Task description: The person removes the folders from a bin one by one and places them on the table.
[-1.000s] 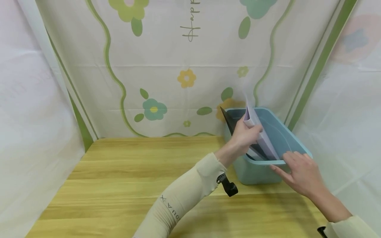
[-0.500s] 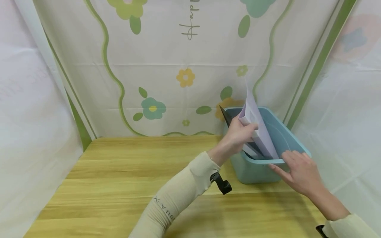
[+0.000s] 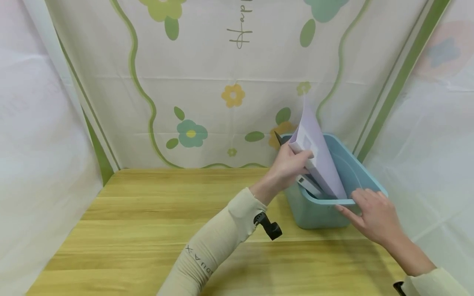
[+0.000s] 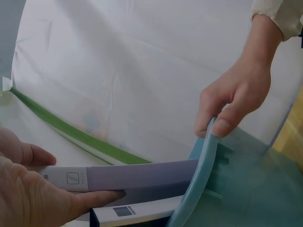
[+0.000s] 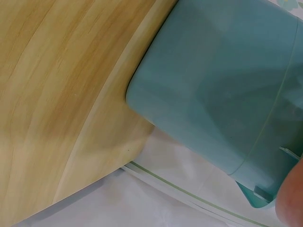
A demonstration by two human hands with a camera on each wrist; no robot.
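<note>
My left hand [image 3: 286, 164] grips a lilac file folder [image 3: 326, 160] by its spine, thumb on one side and fingers on the other. The folder leans, tilted, in the blue plastic bin [image 3: 322, 216], its upper part above the rim and its lower end inside. In the left wrist view a white label shows on the spine, partly covered by the left hand [image 4: 38, 189]. Beside it in the bin is a black folder with a white spine [image 3: 310, 187]. My right hand [image 3: 379, 213] holds the bin's near right rim, fingers over the edge and thumb outside.
The bin stands at the right end of a wooden table [image 3: 177, 218]. A white curtain with printed flowers [image 3: 207, 82] hangs behind it, and white sheeting [image 3: 440, 156] hangs close on the right. Black straps [image 3: 268, 226] are on the wrists.
My left hand has moved left and slightly toward me, tipping the lilac folder left so more of its side shows. The white spine beside it shows more plainly. The right hand stays on the rim.
</note>
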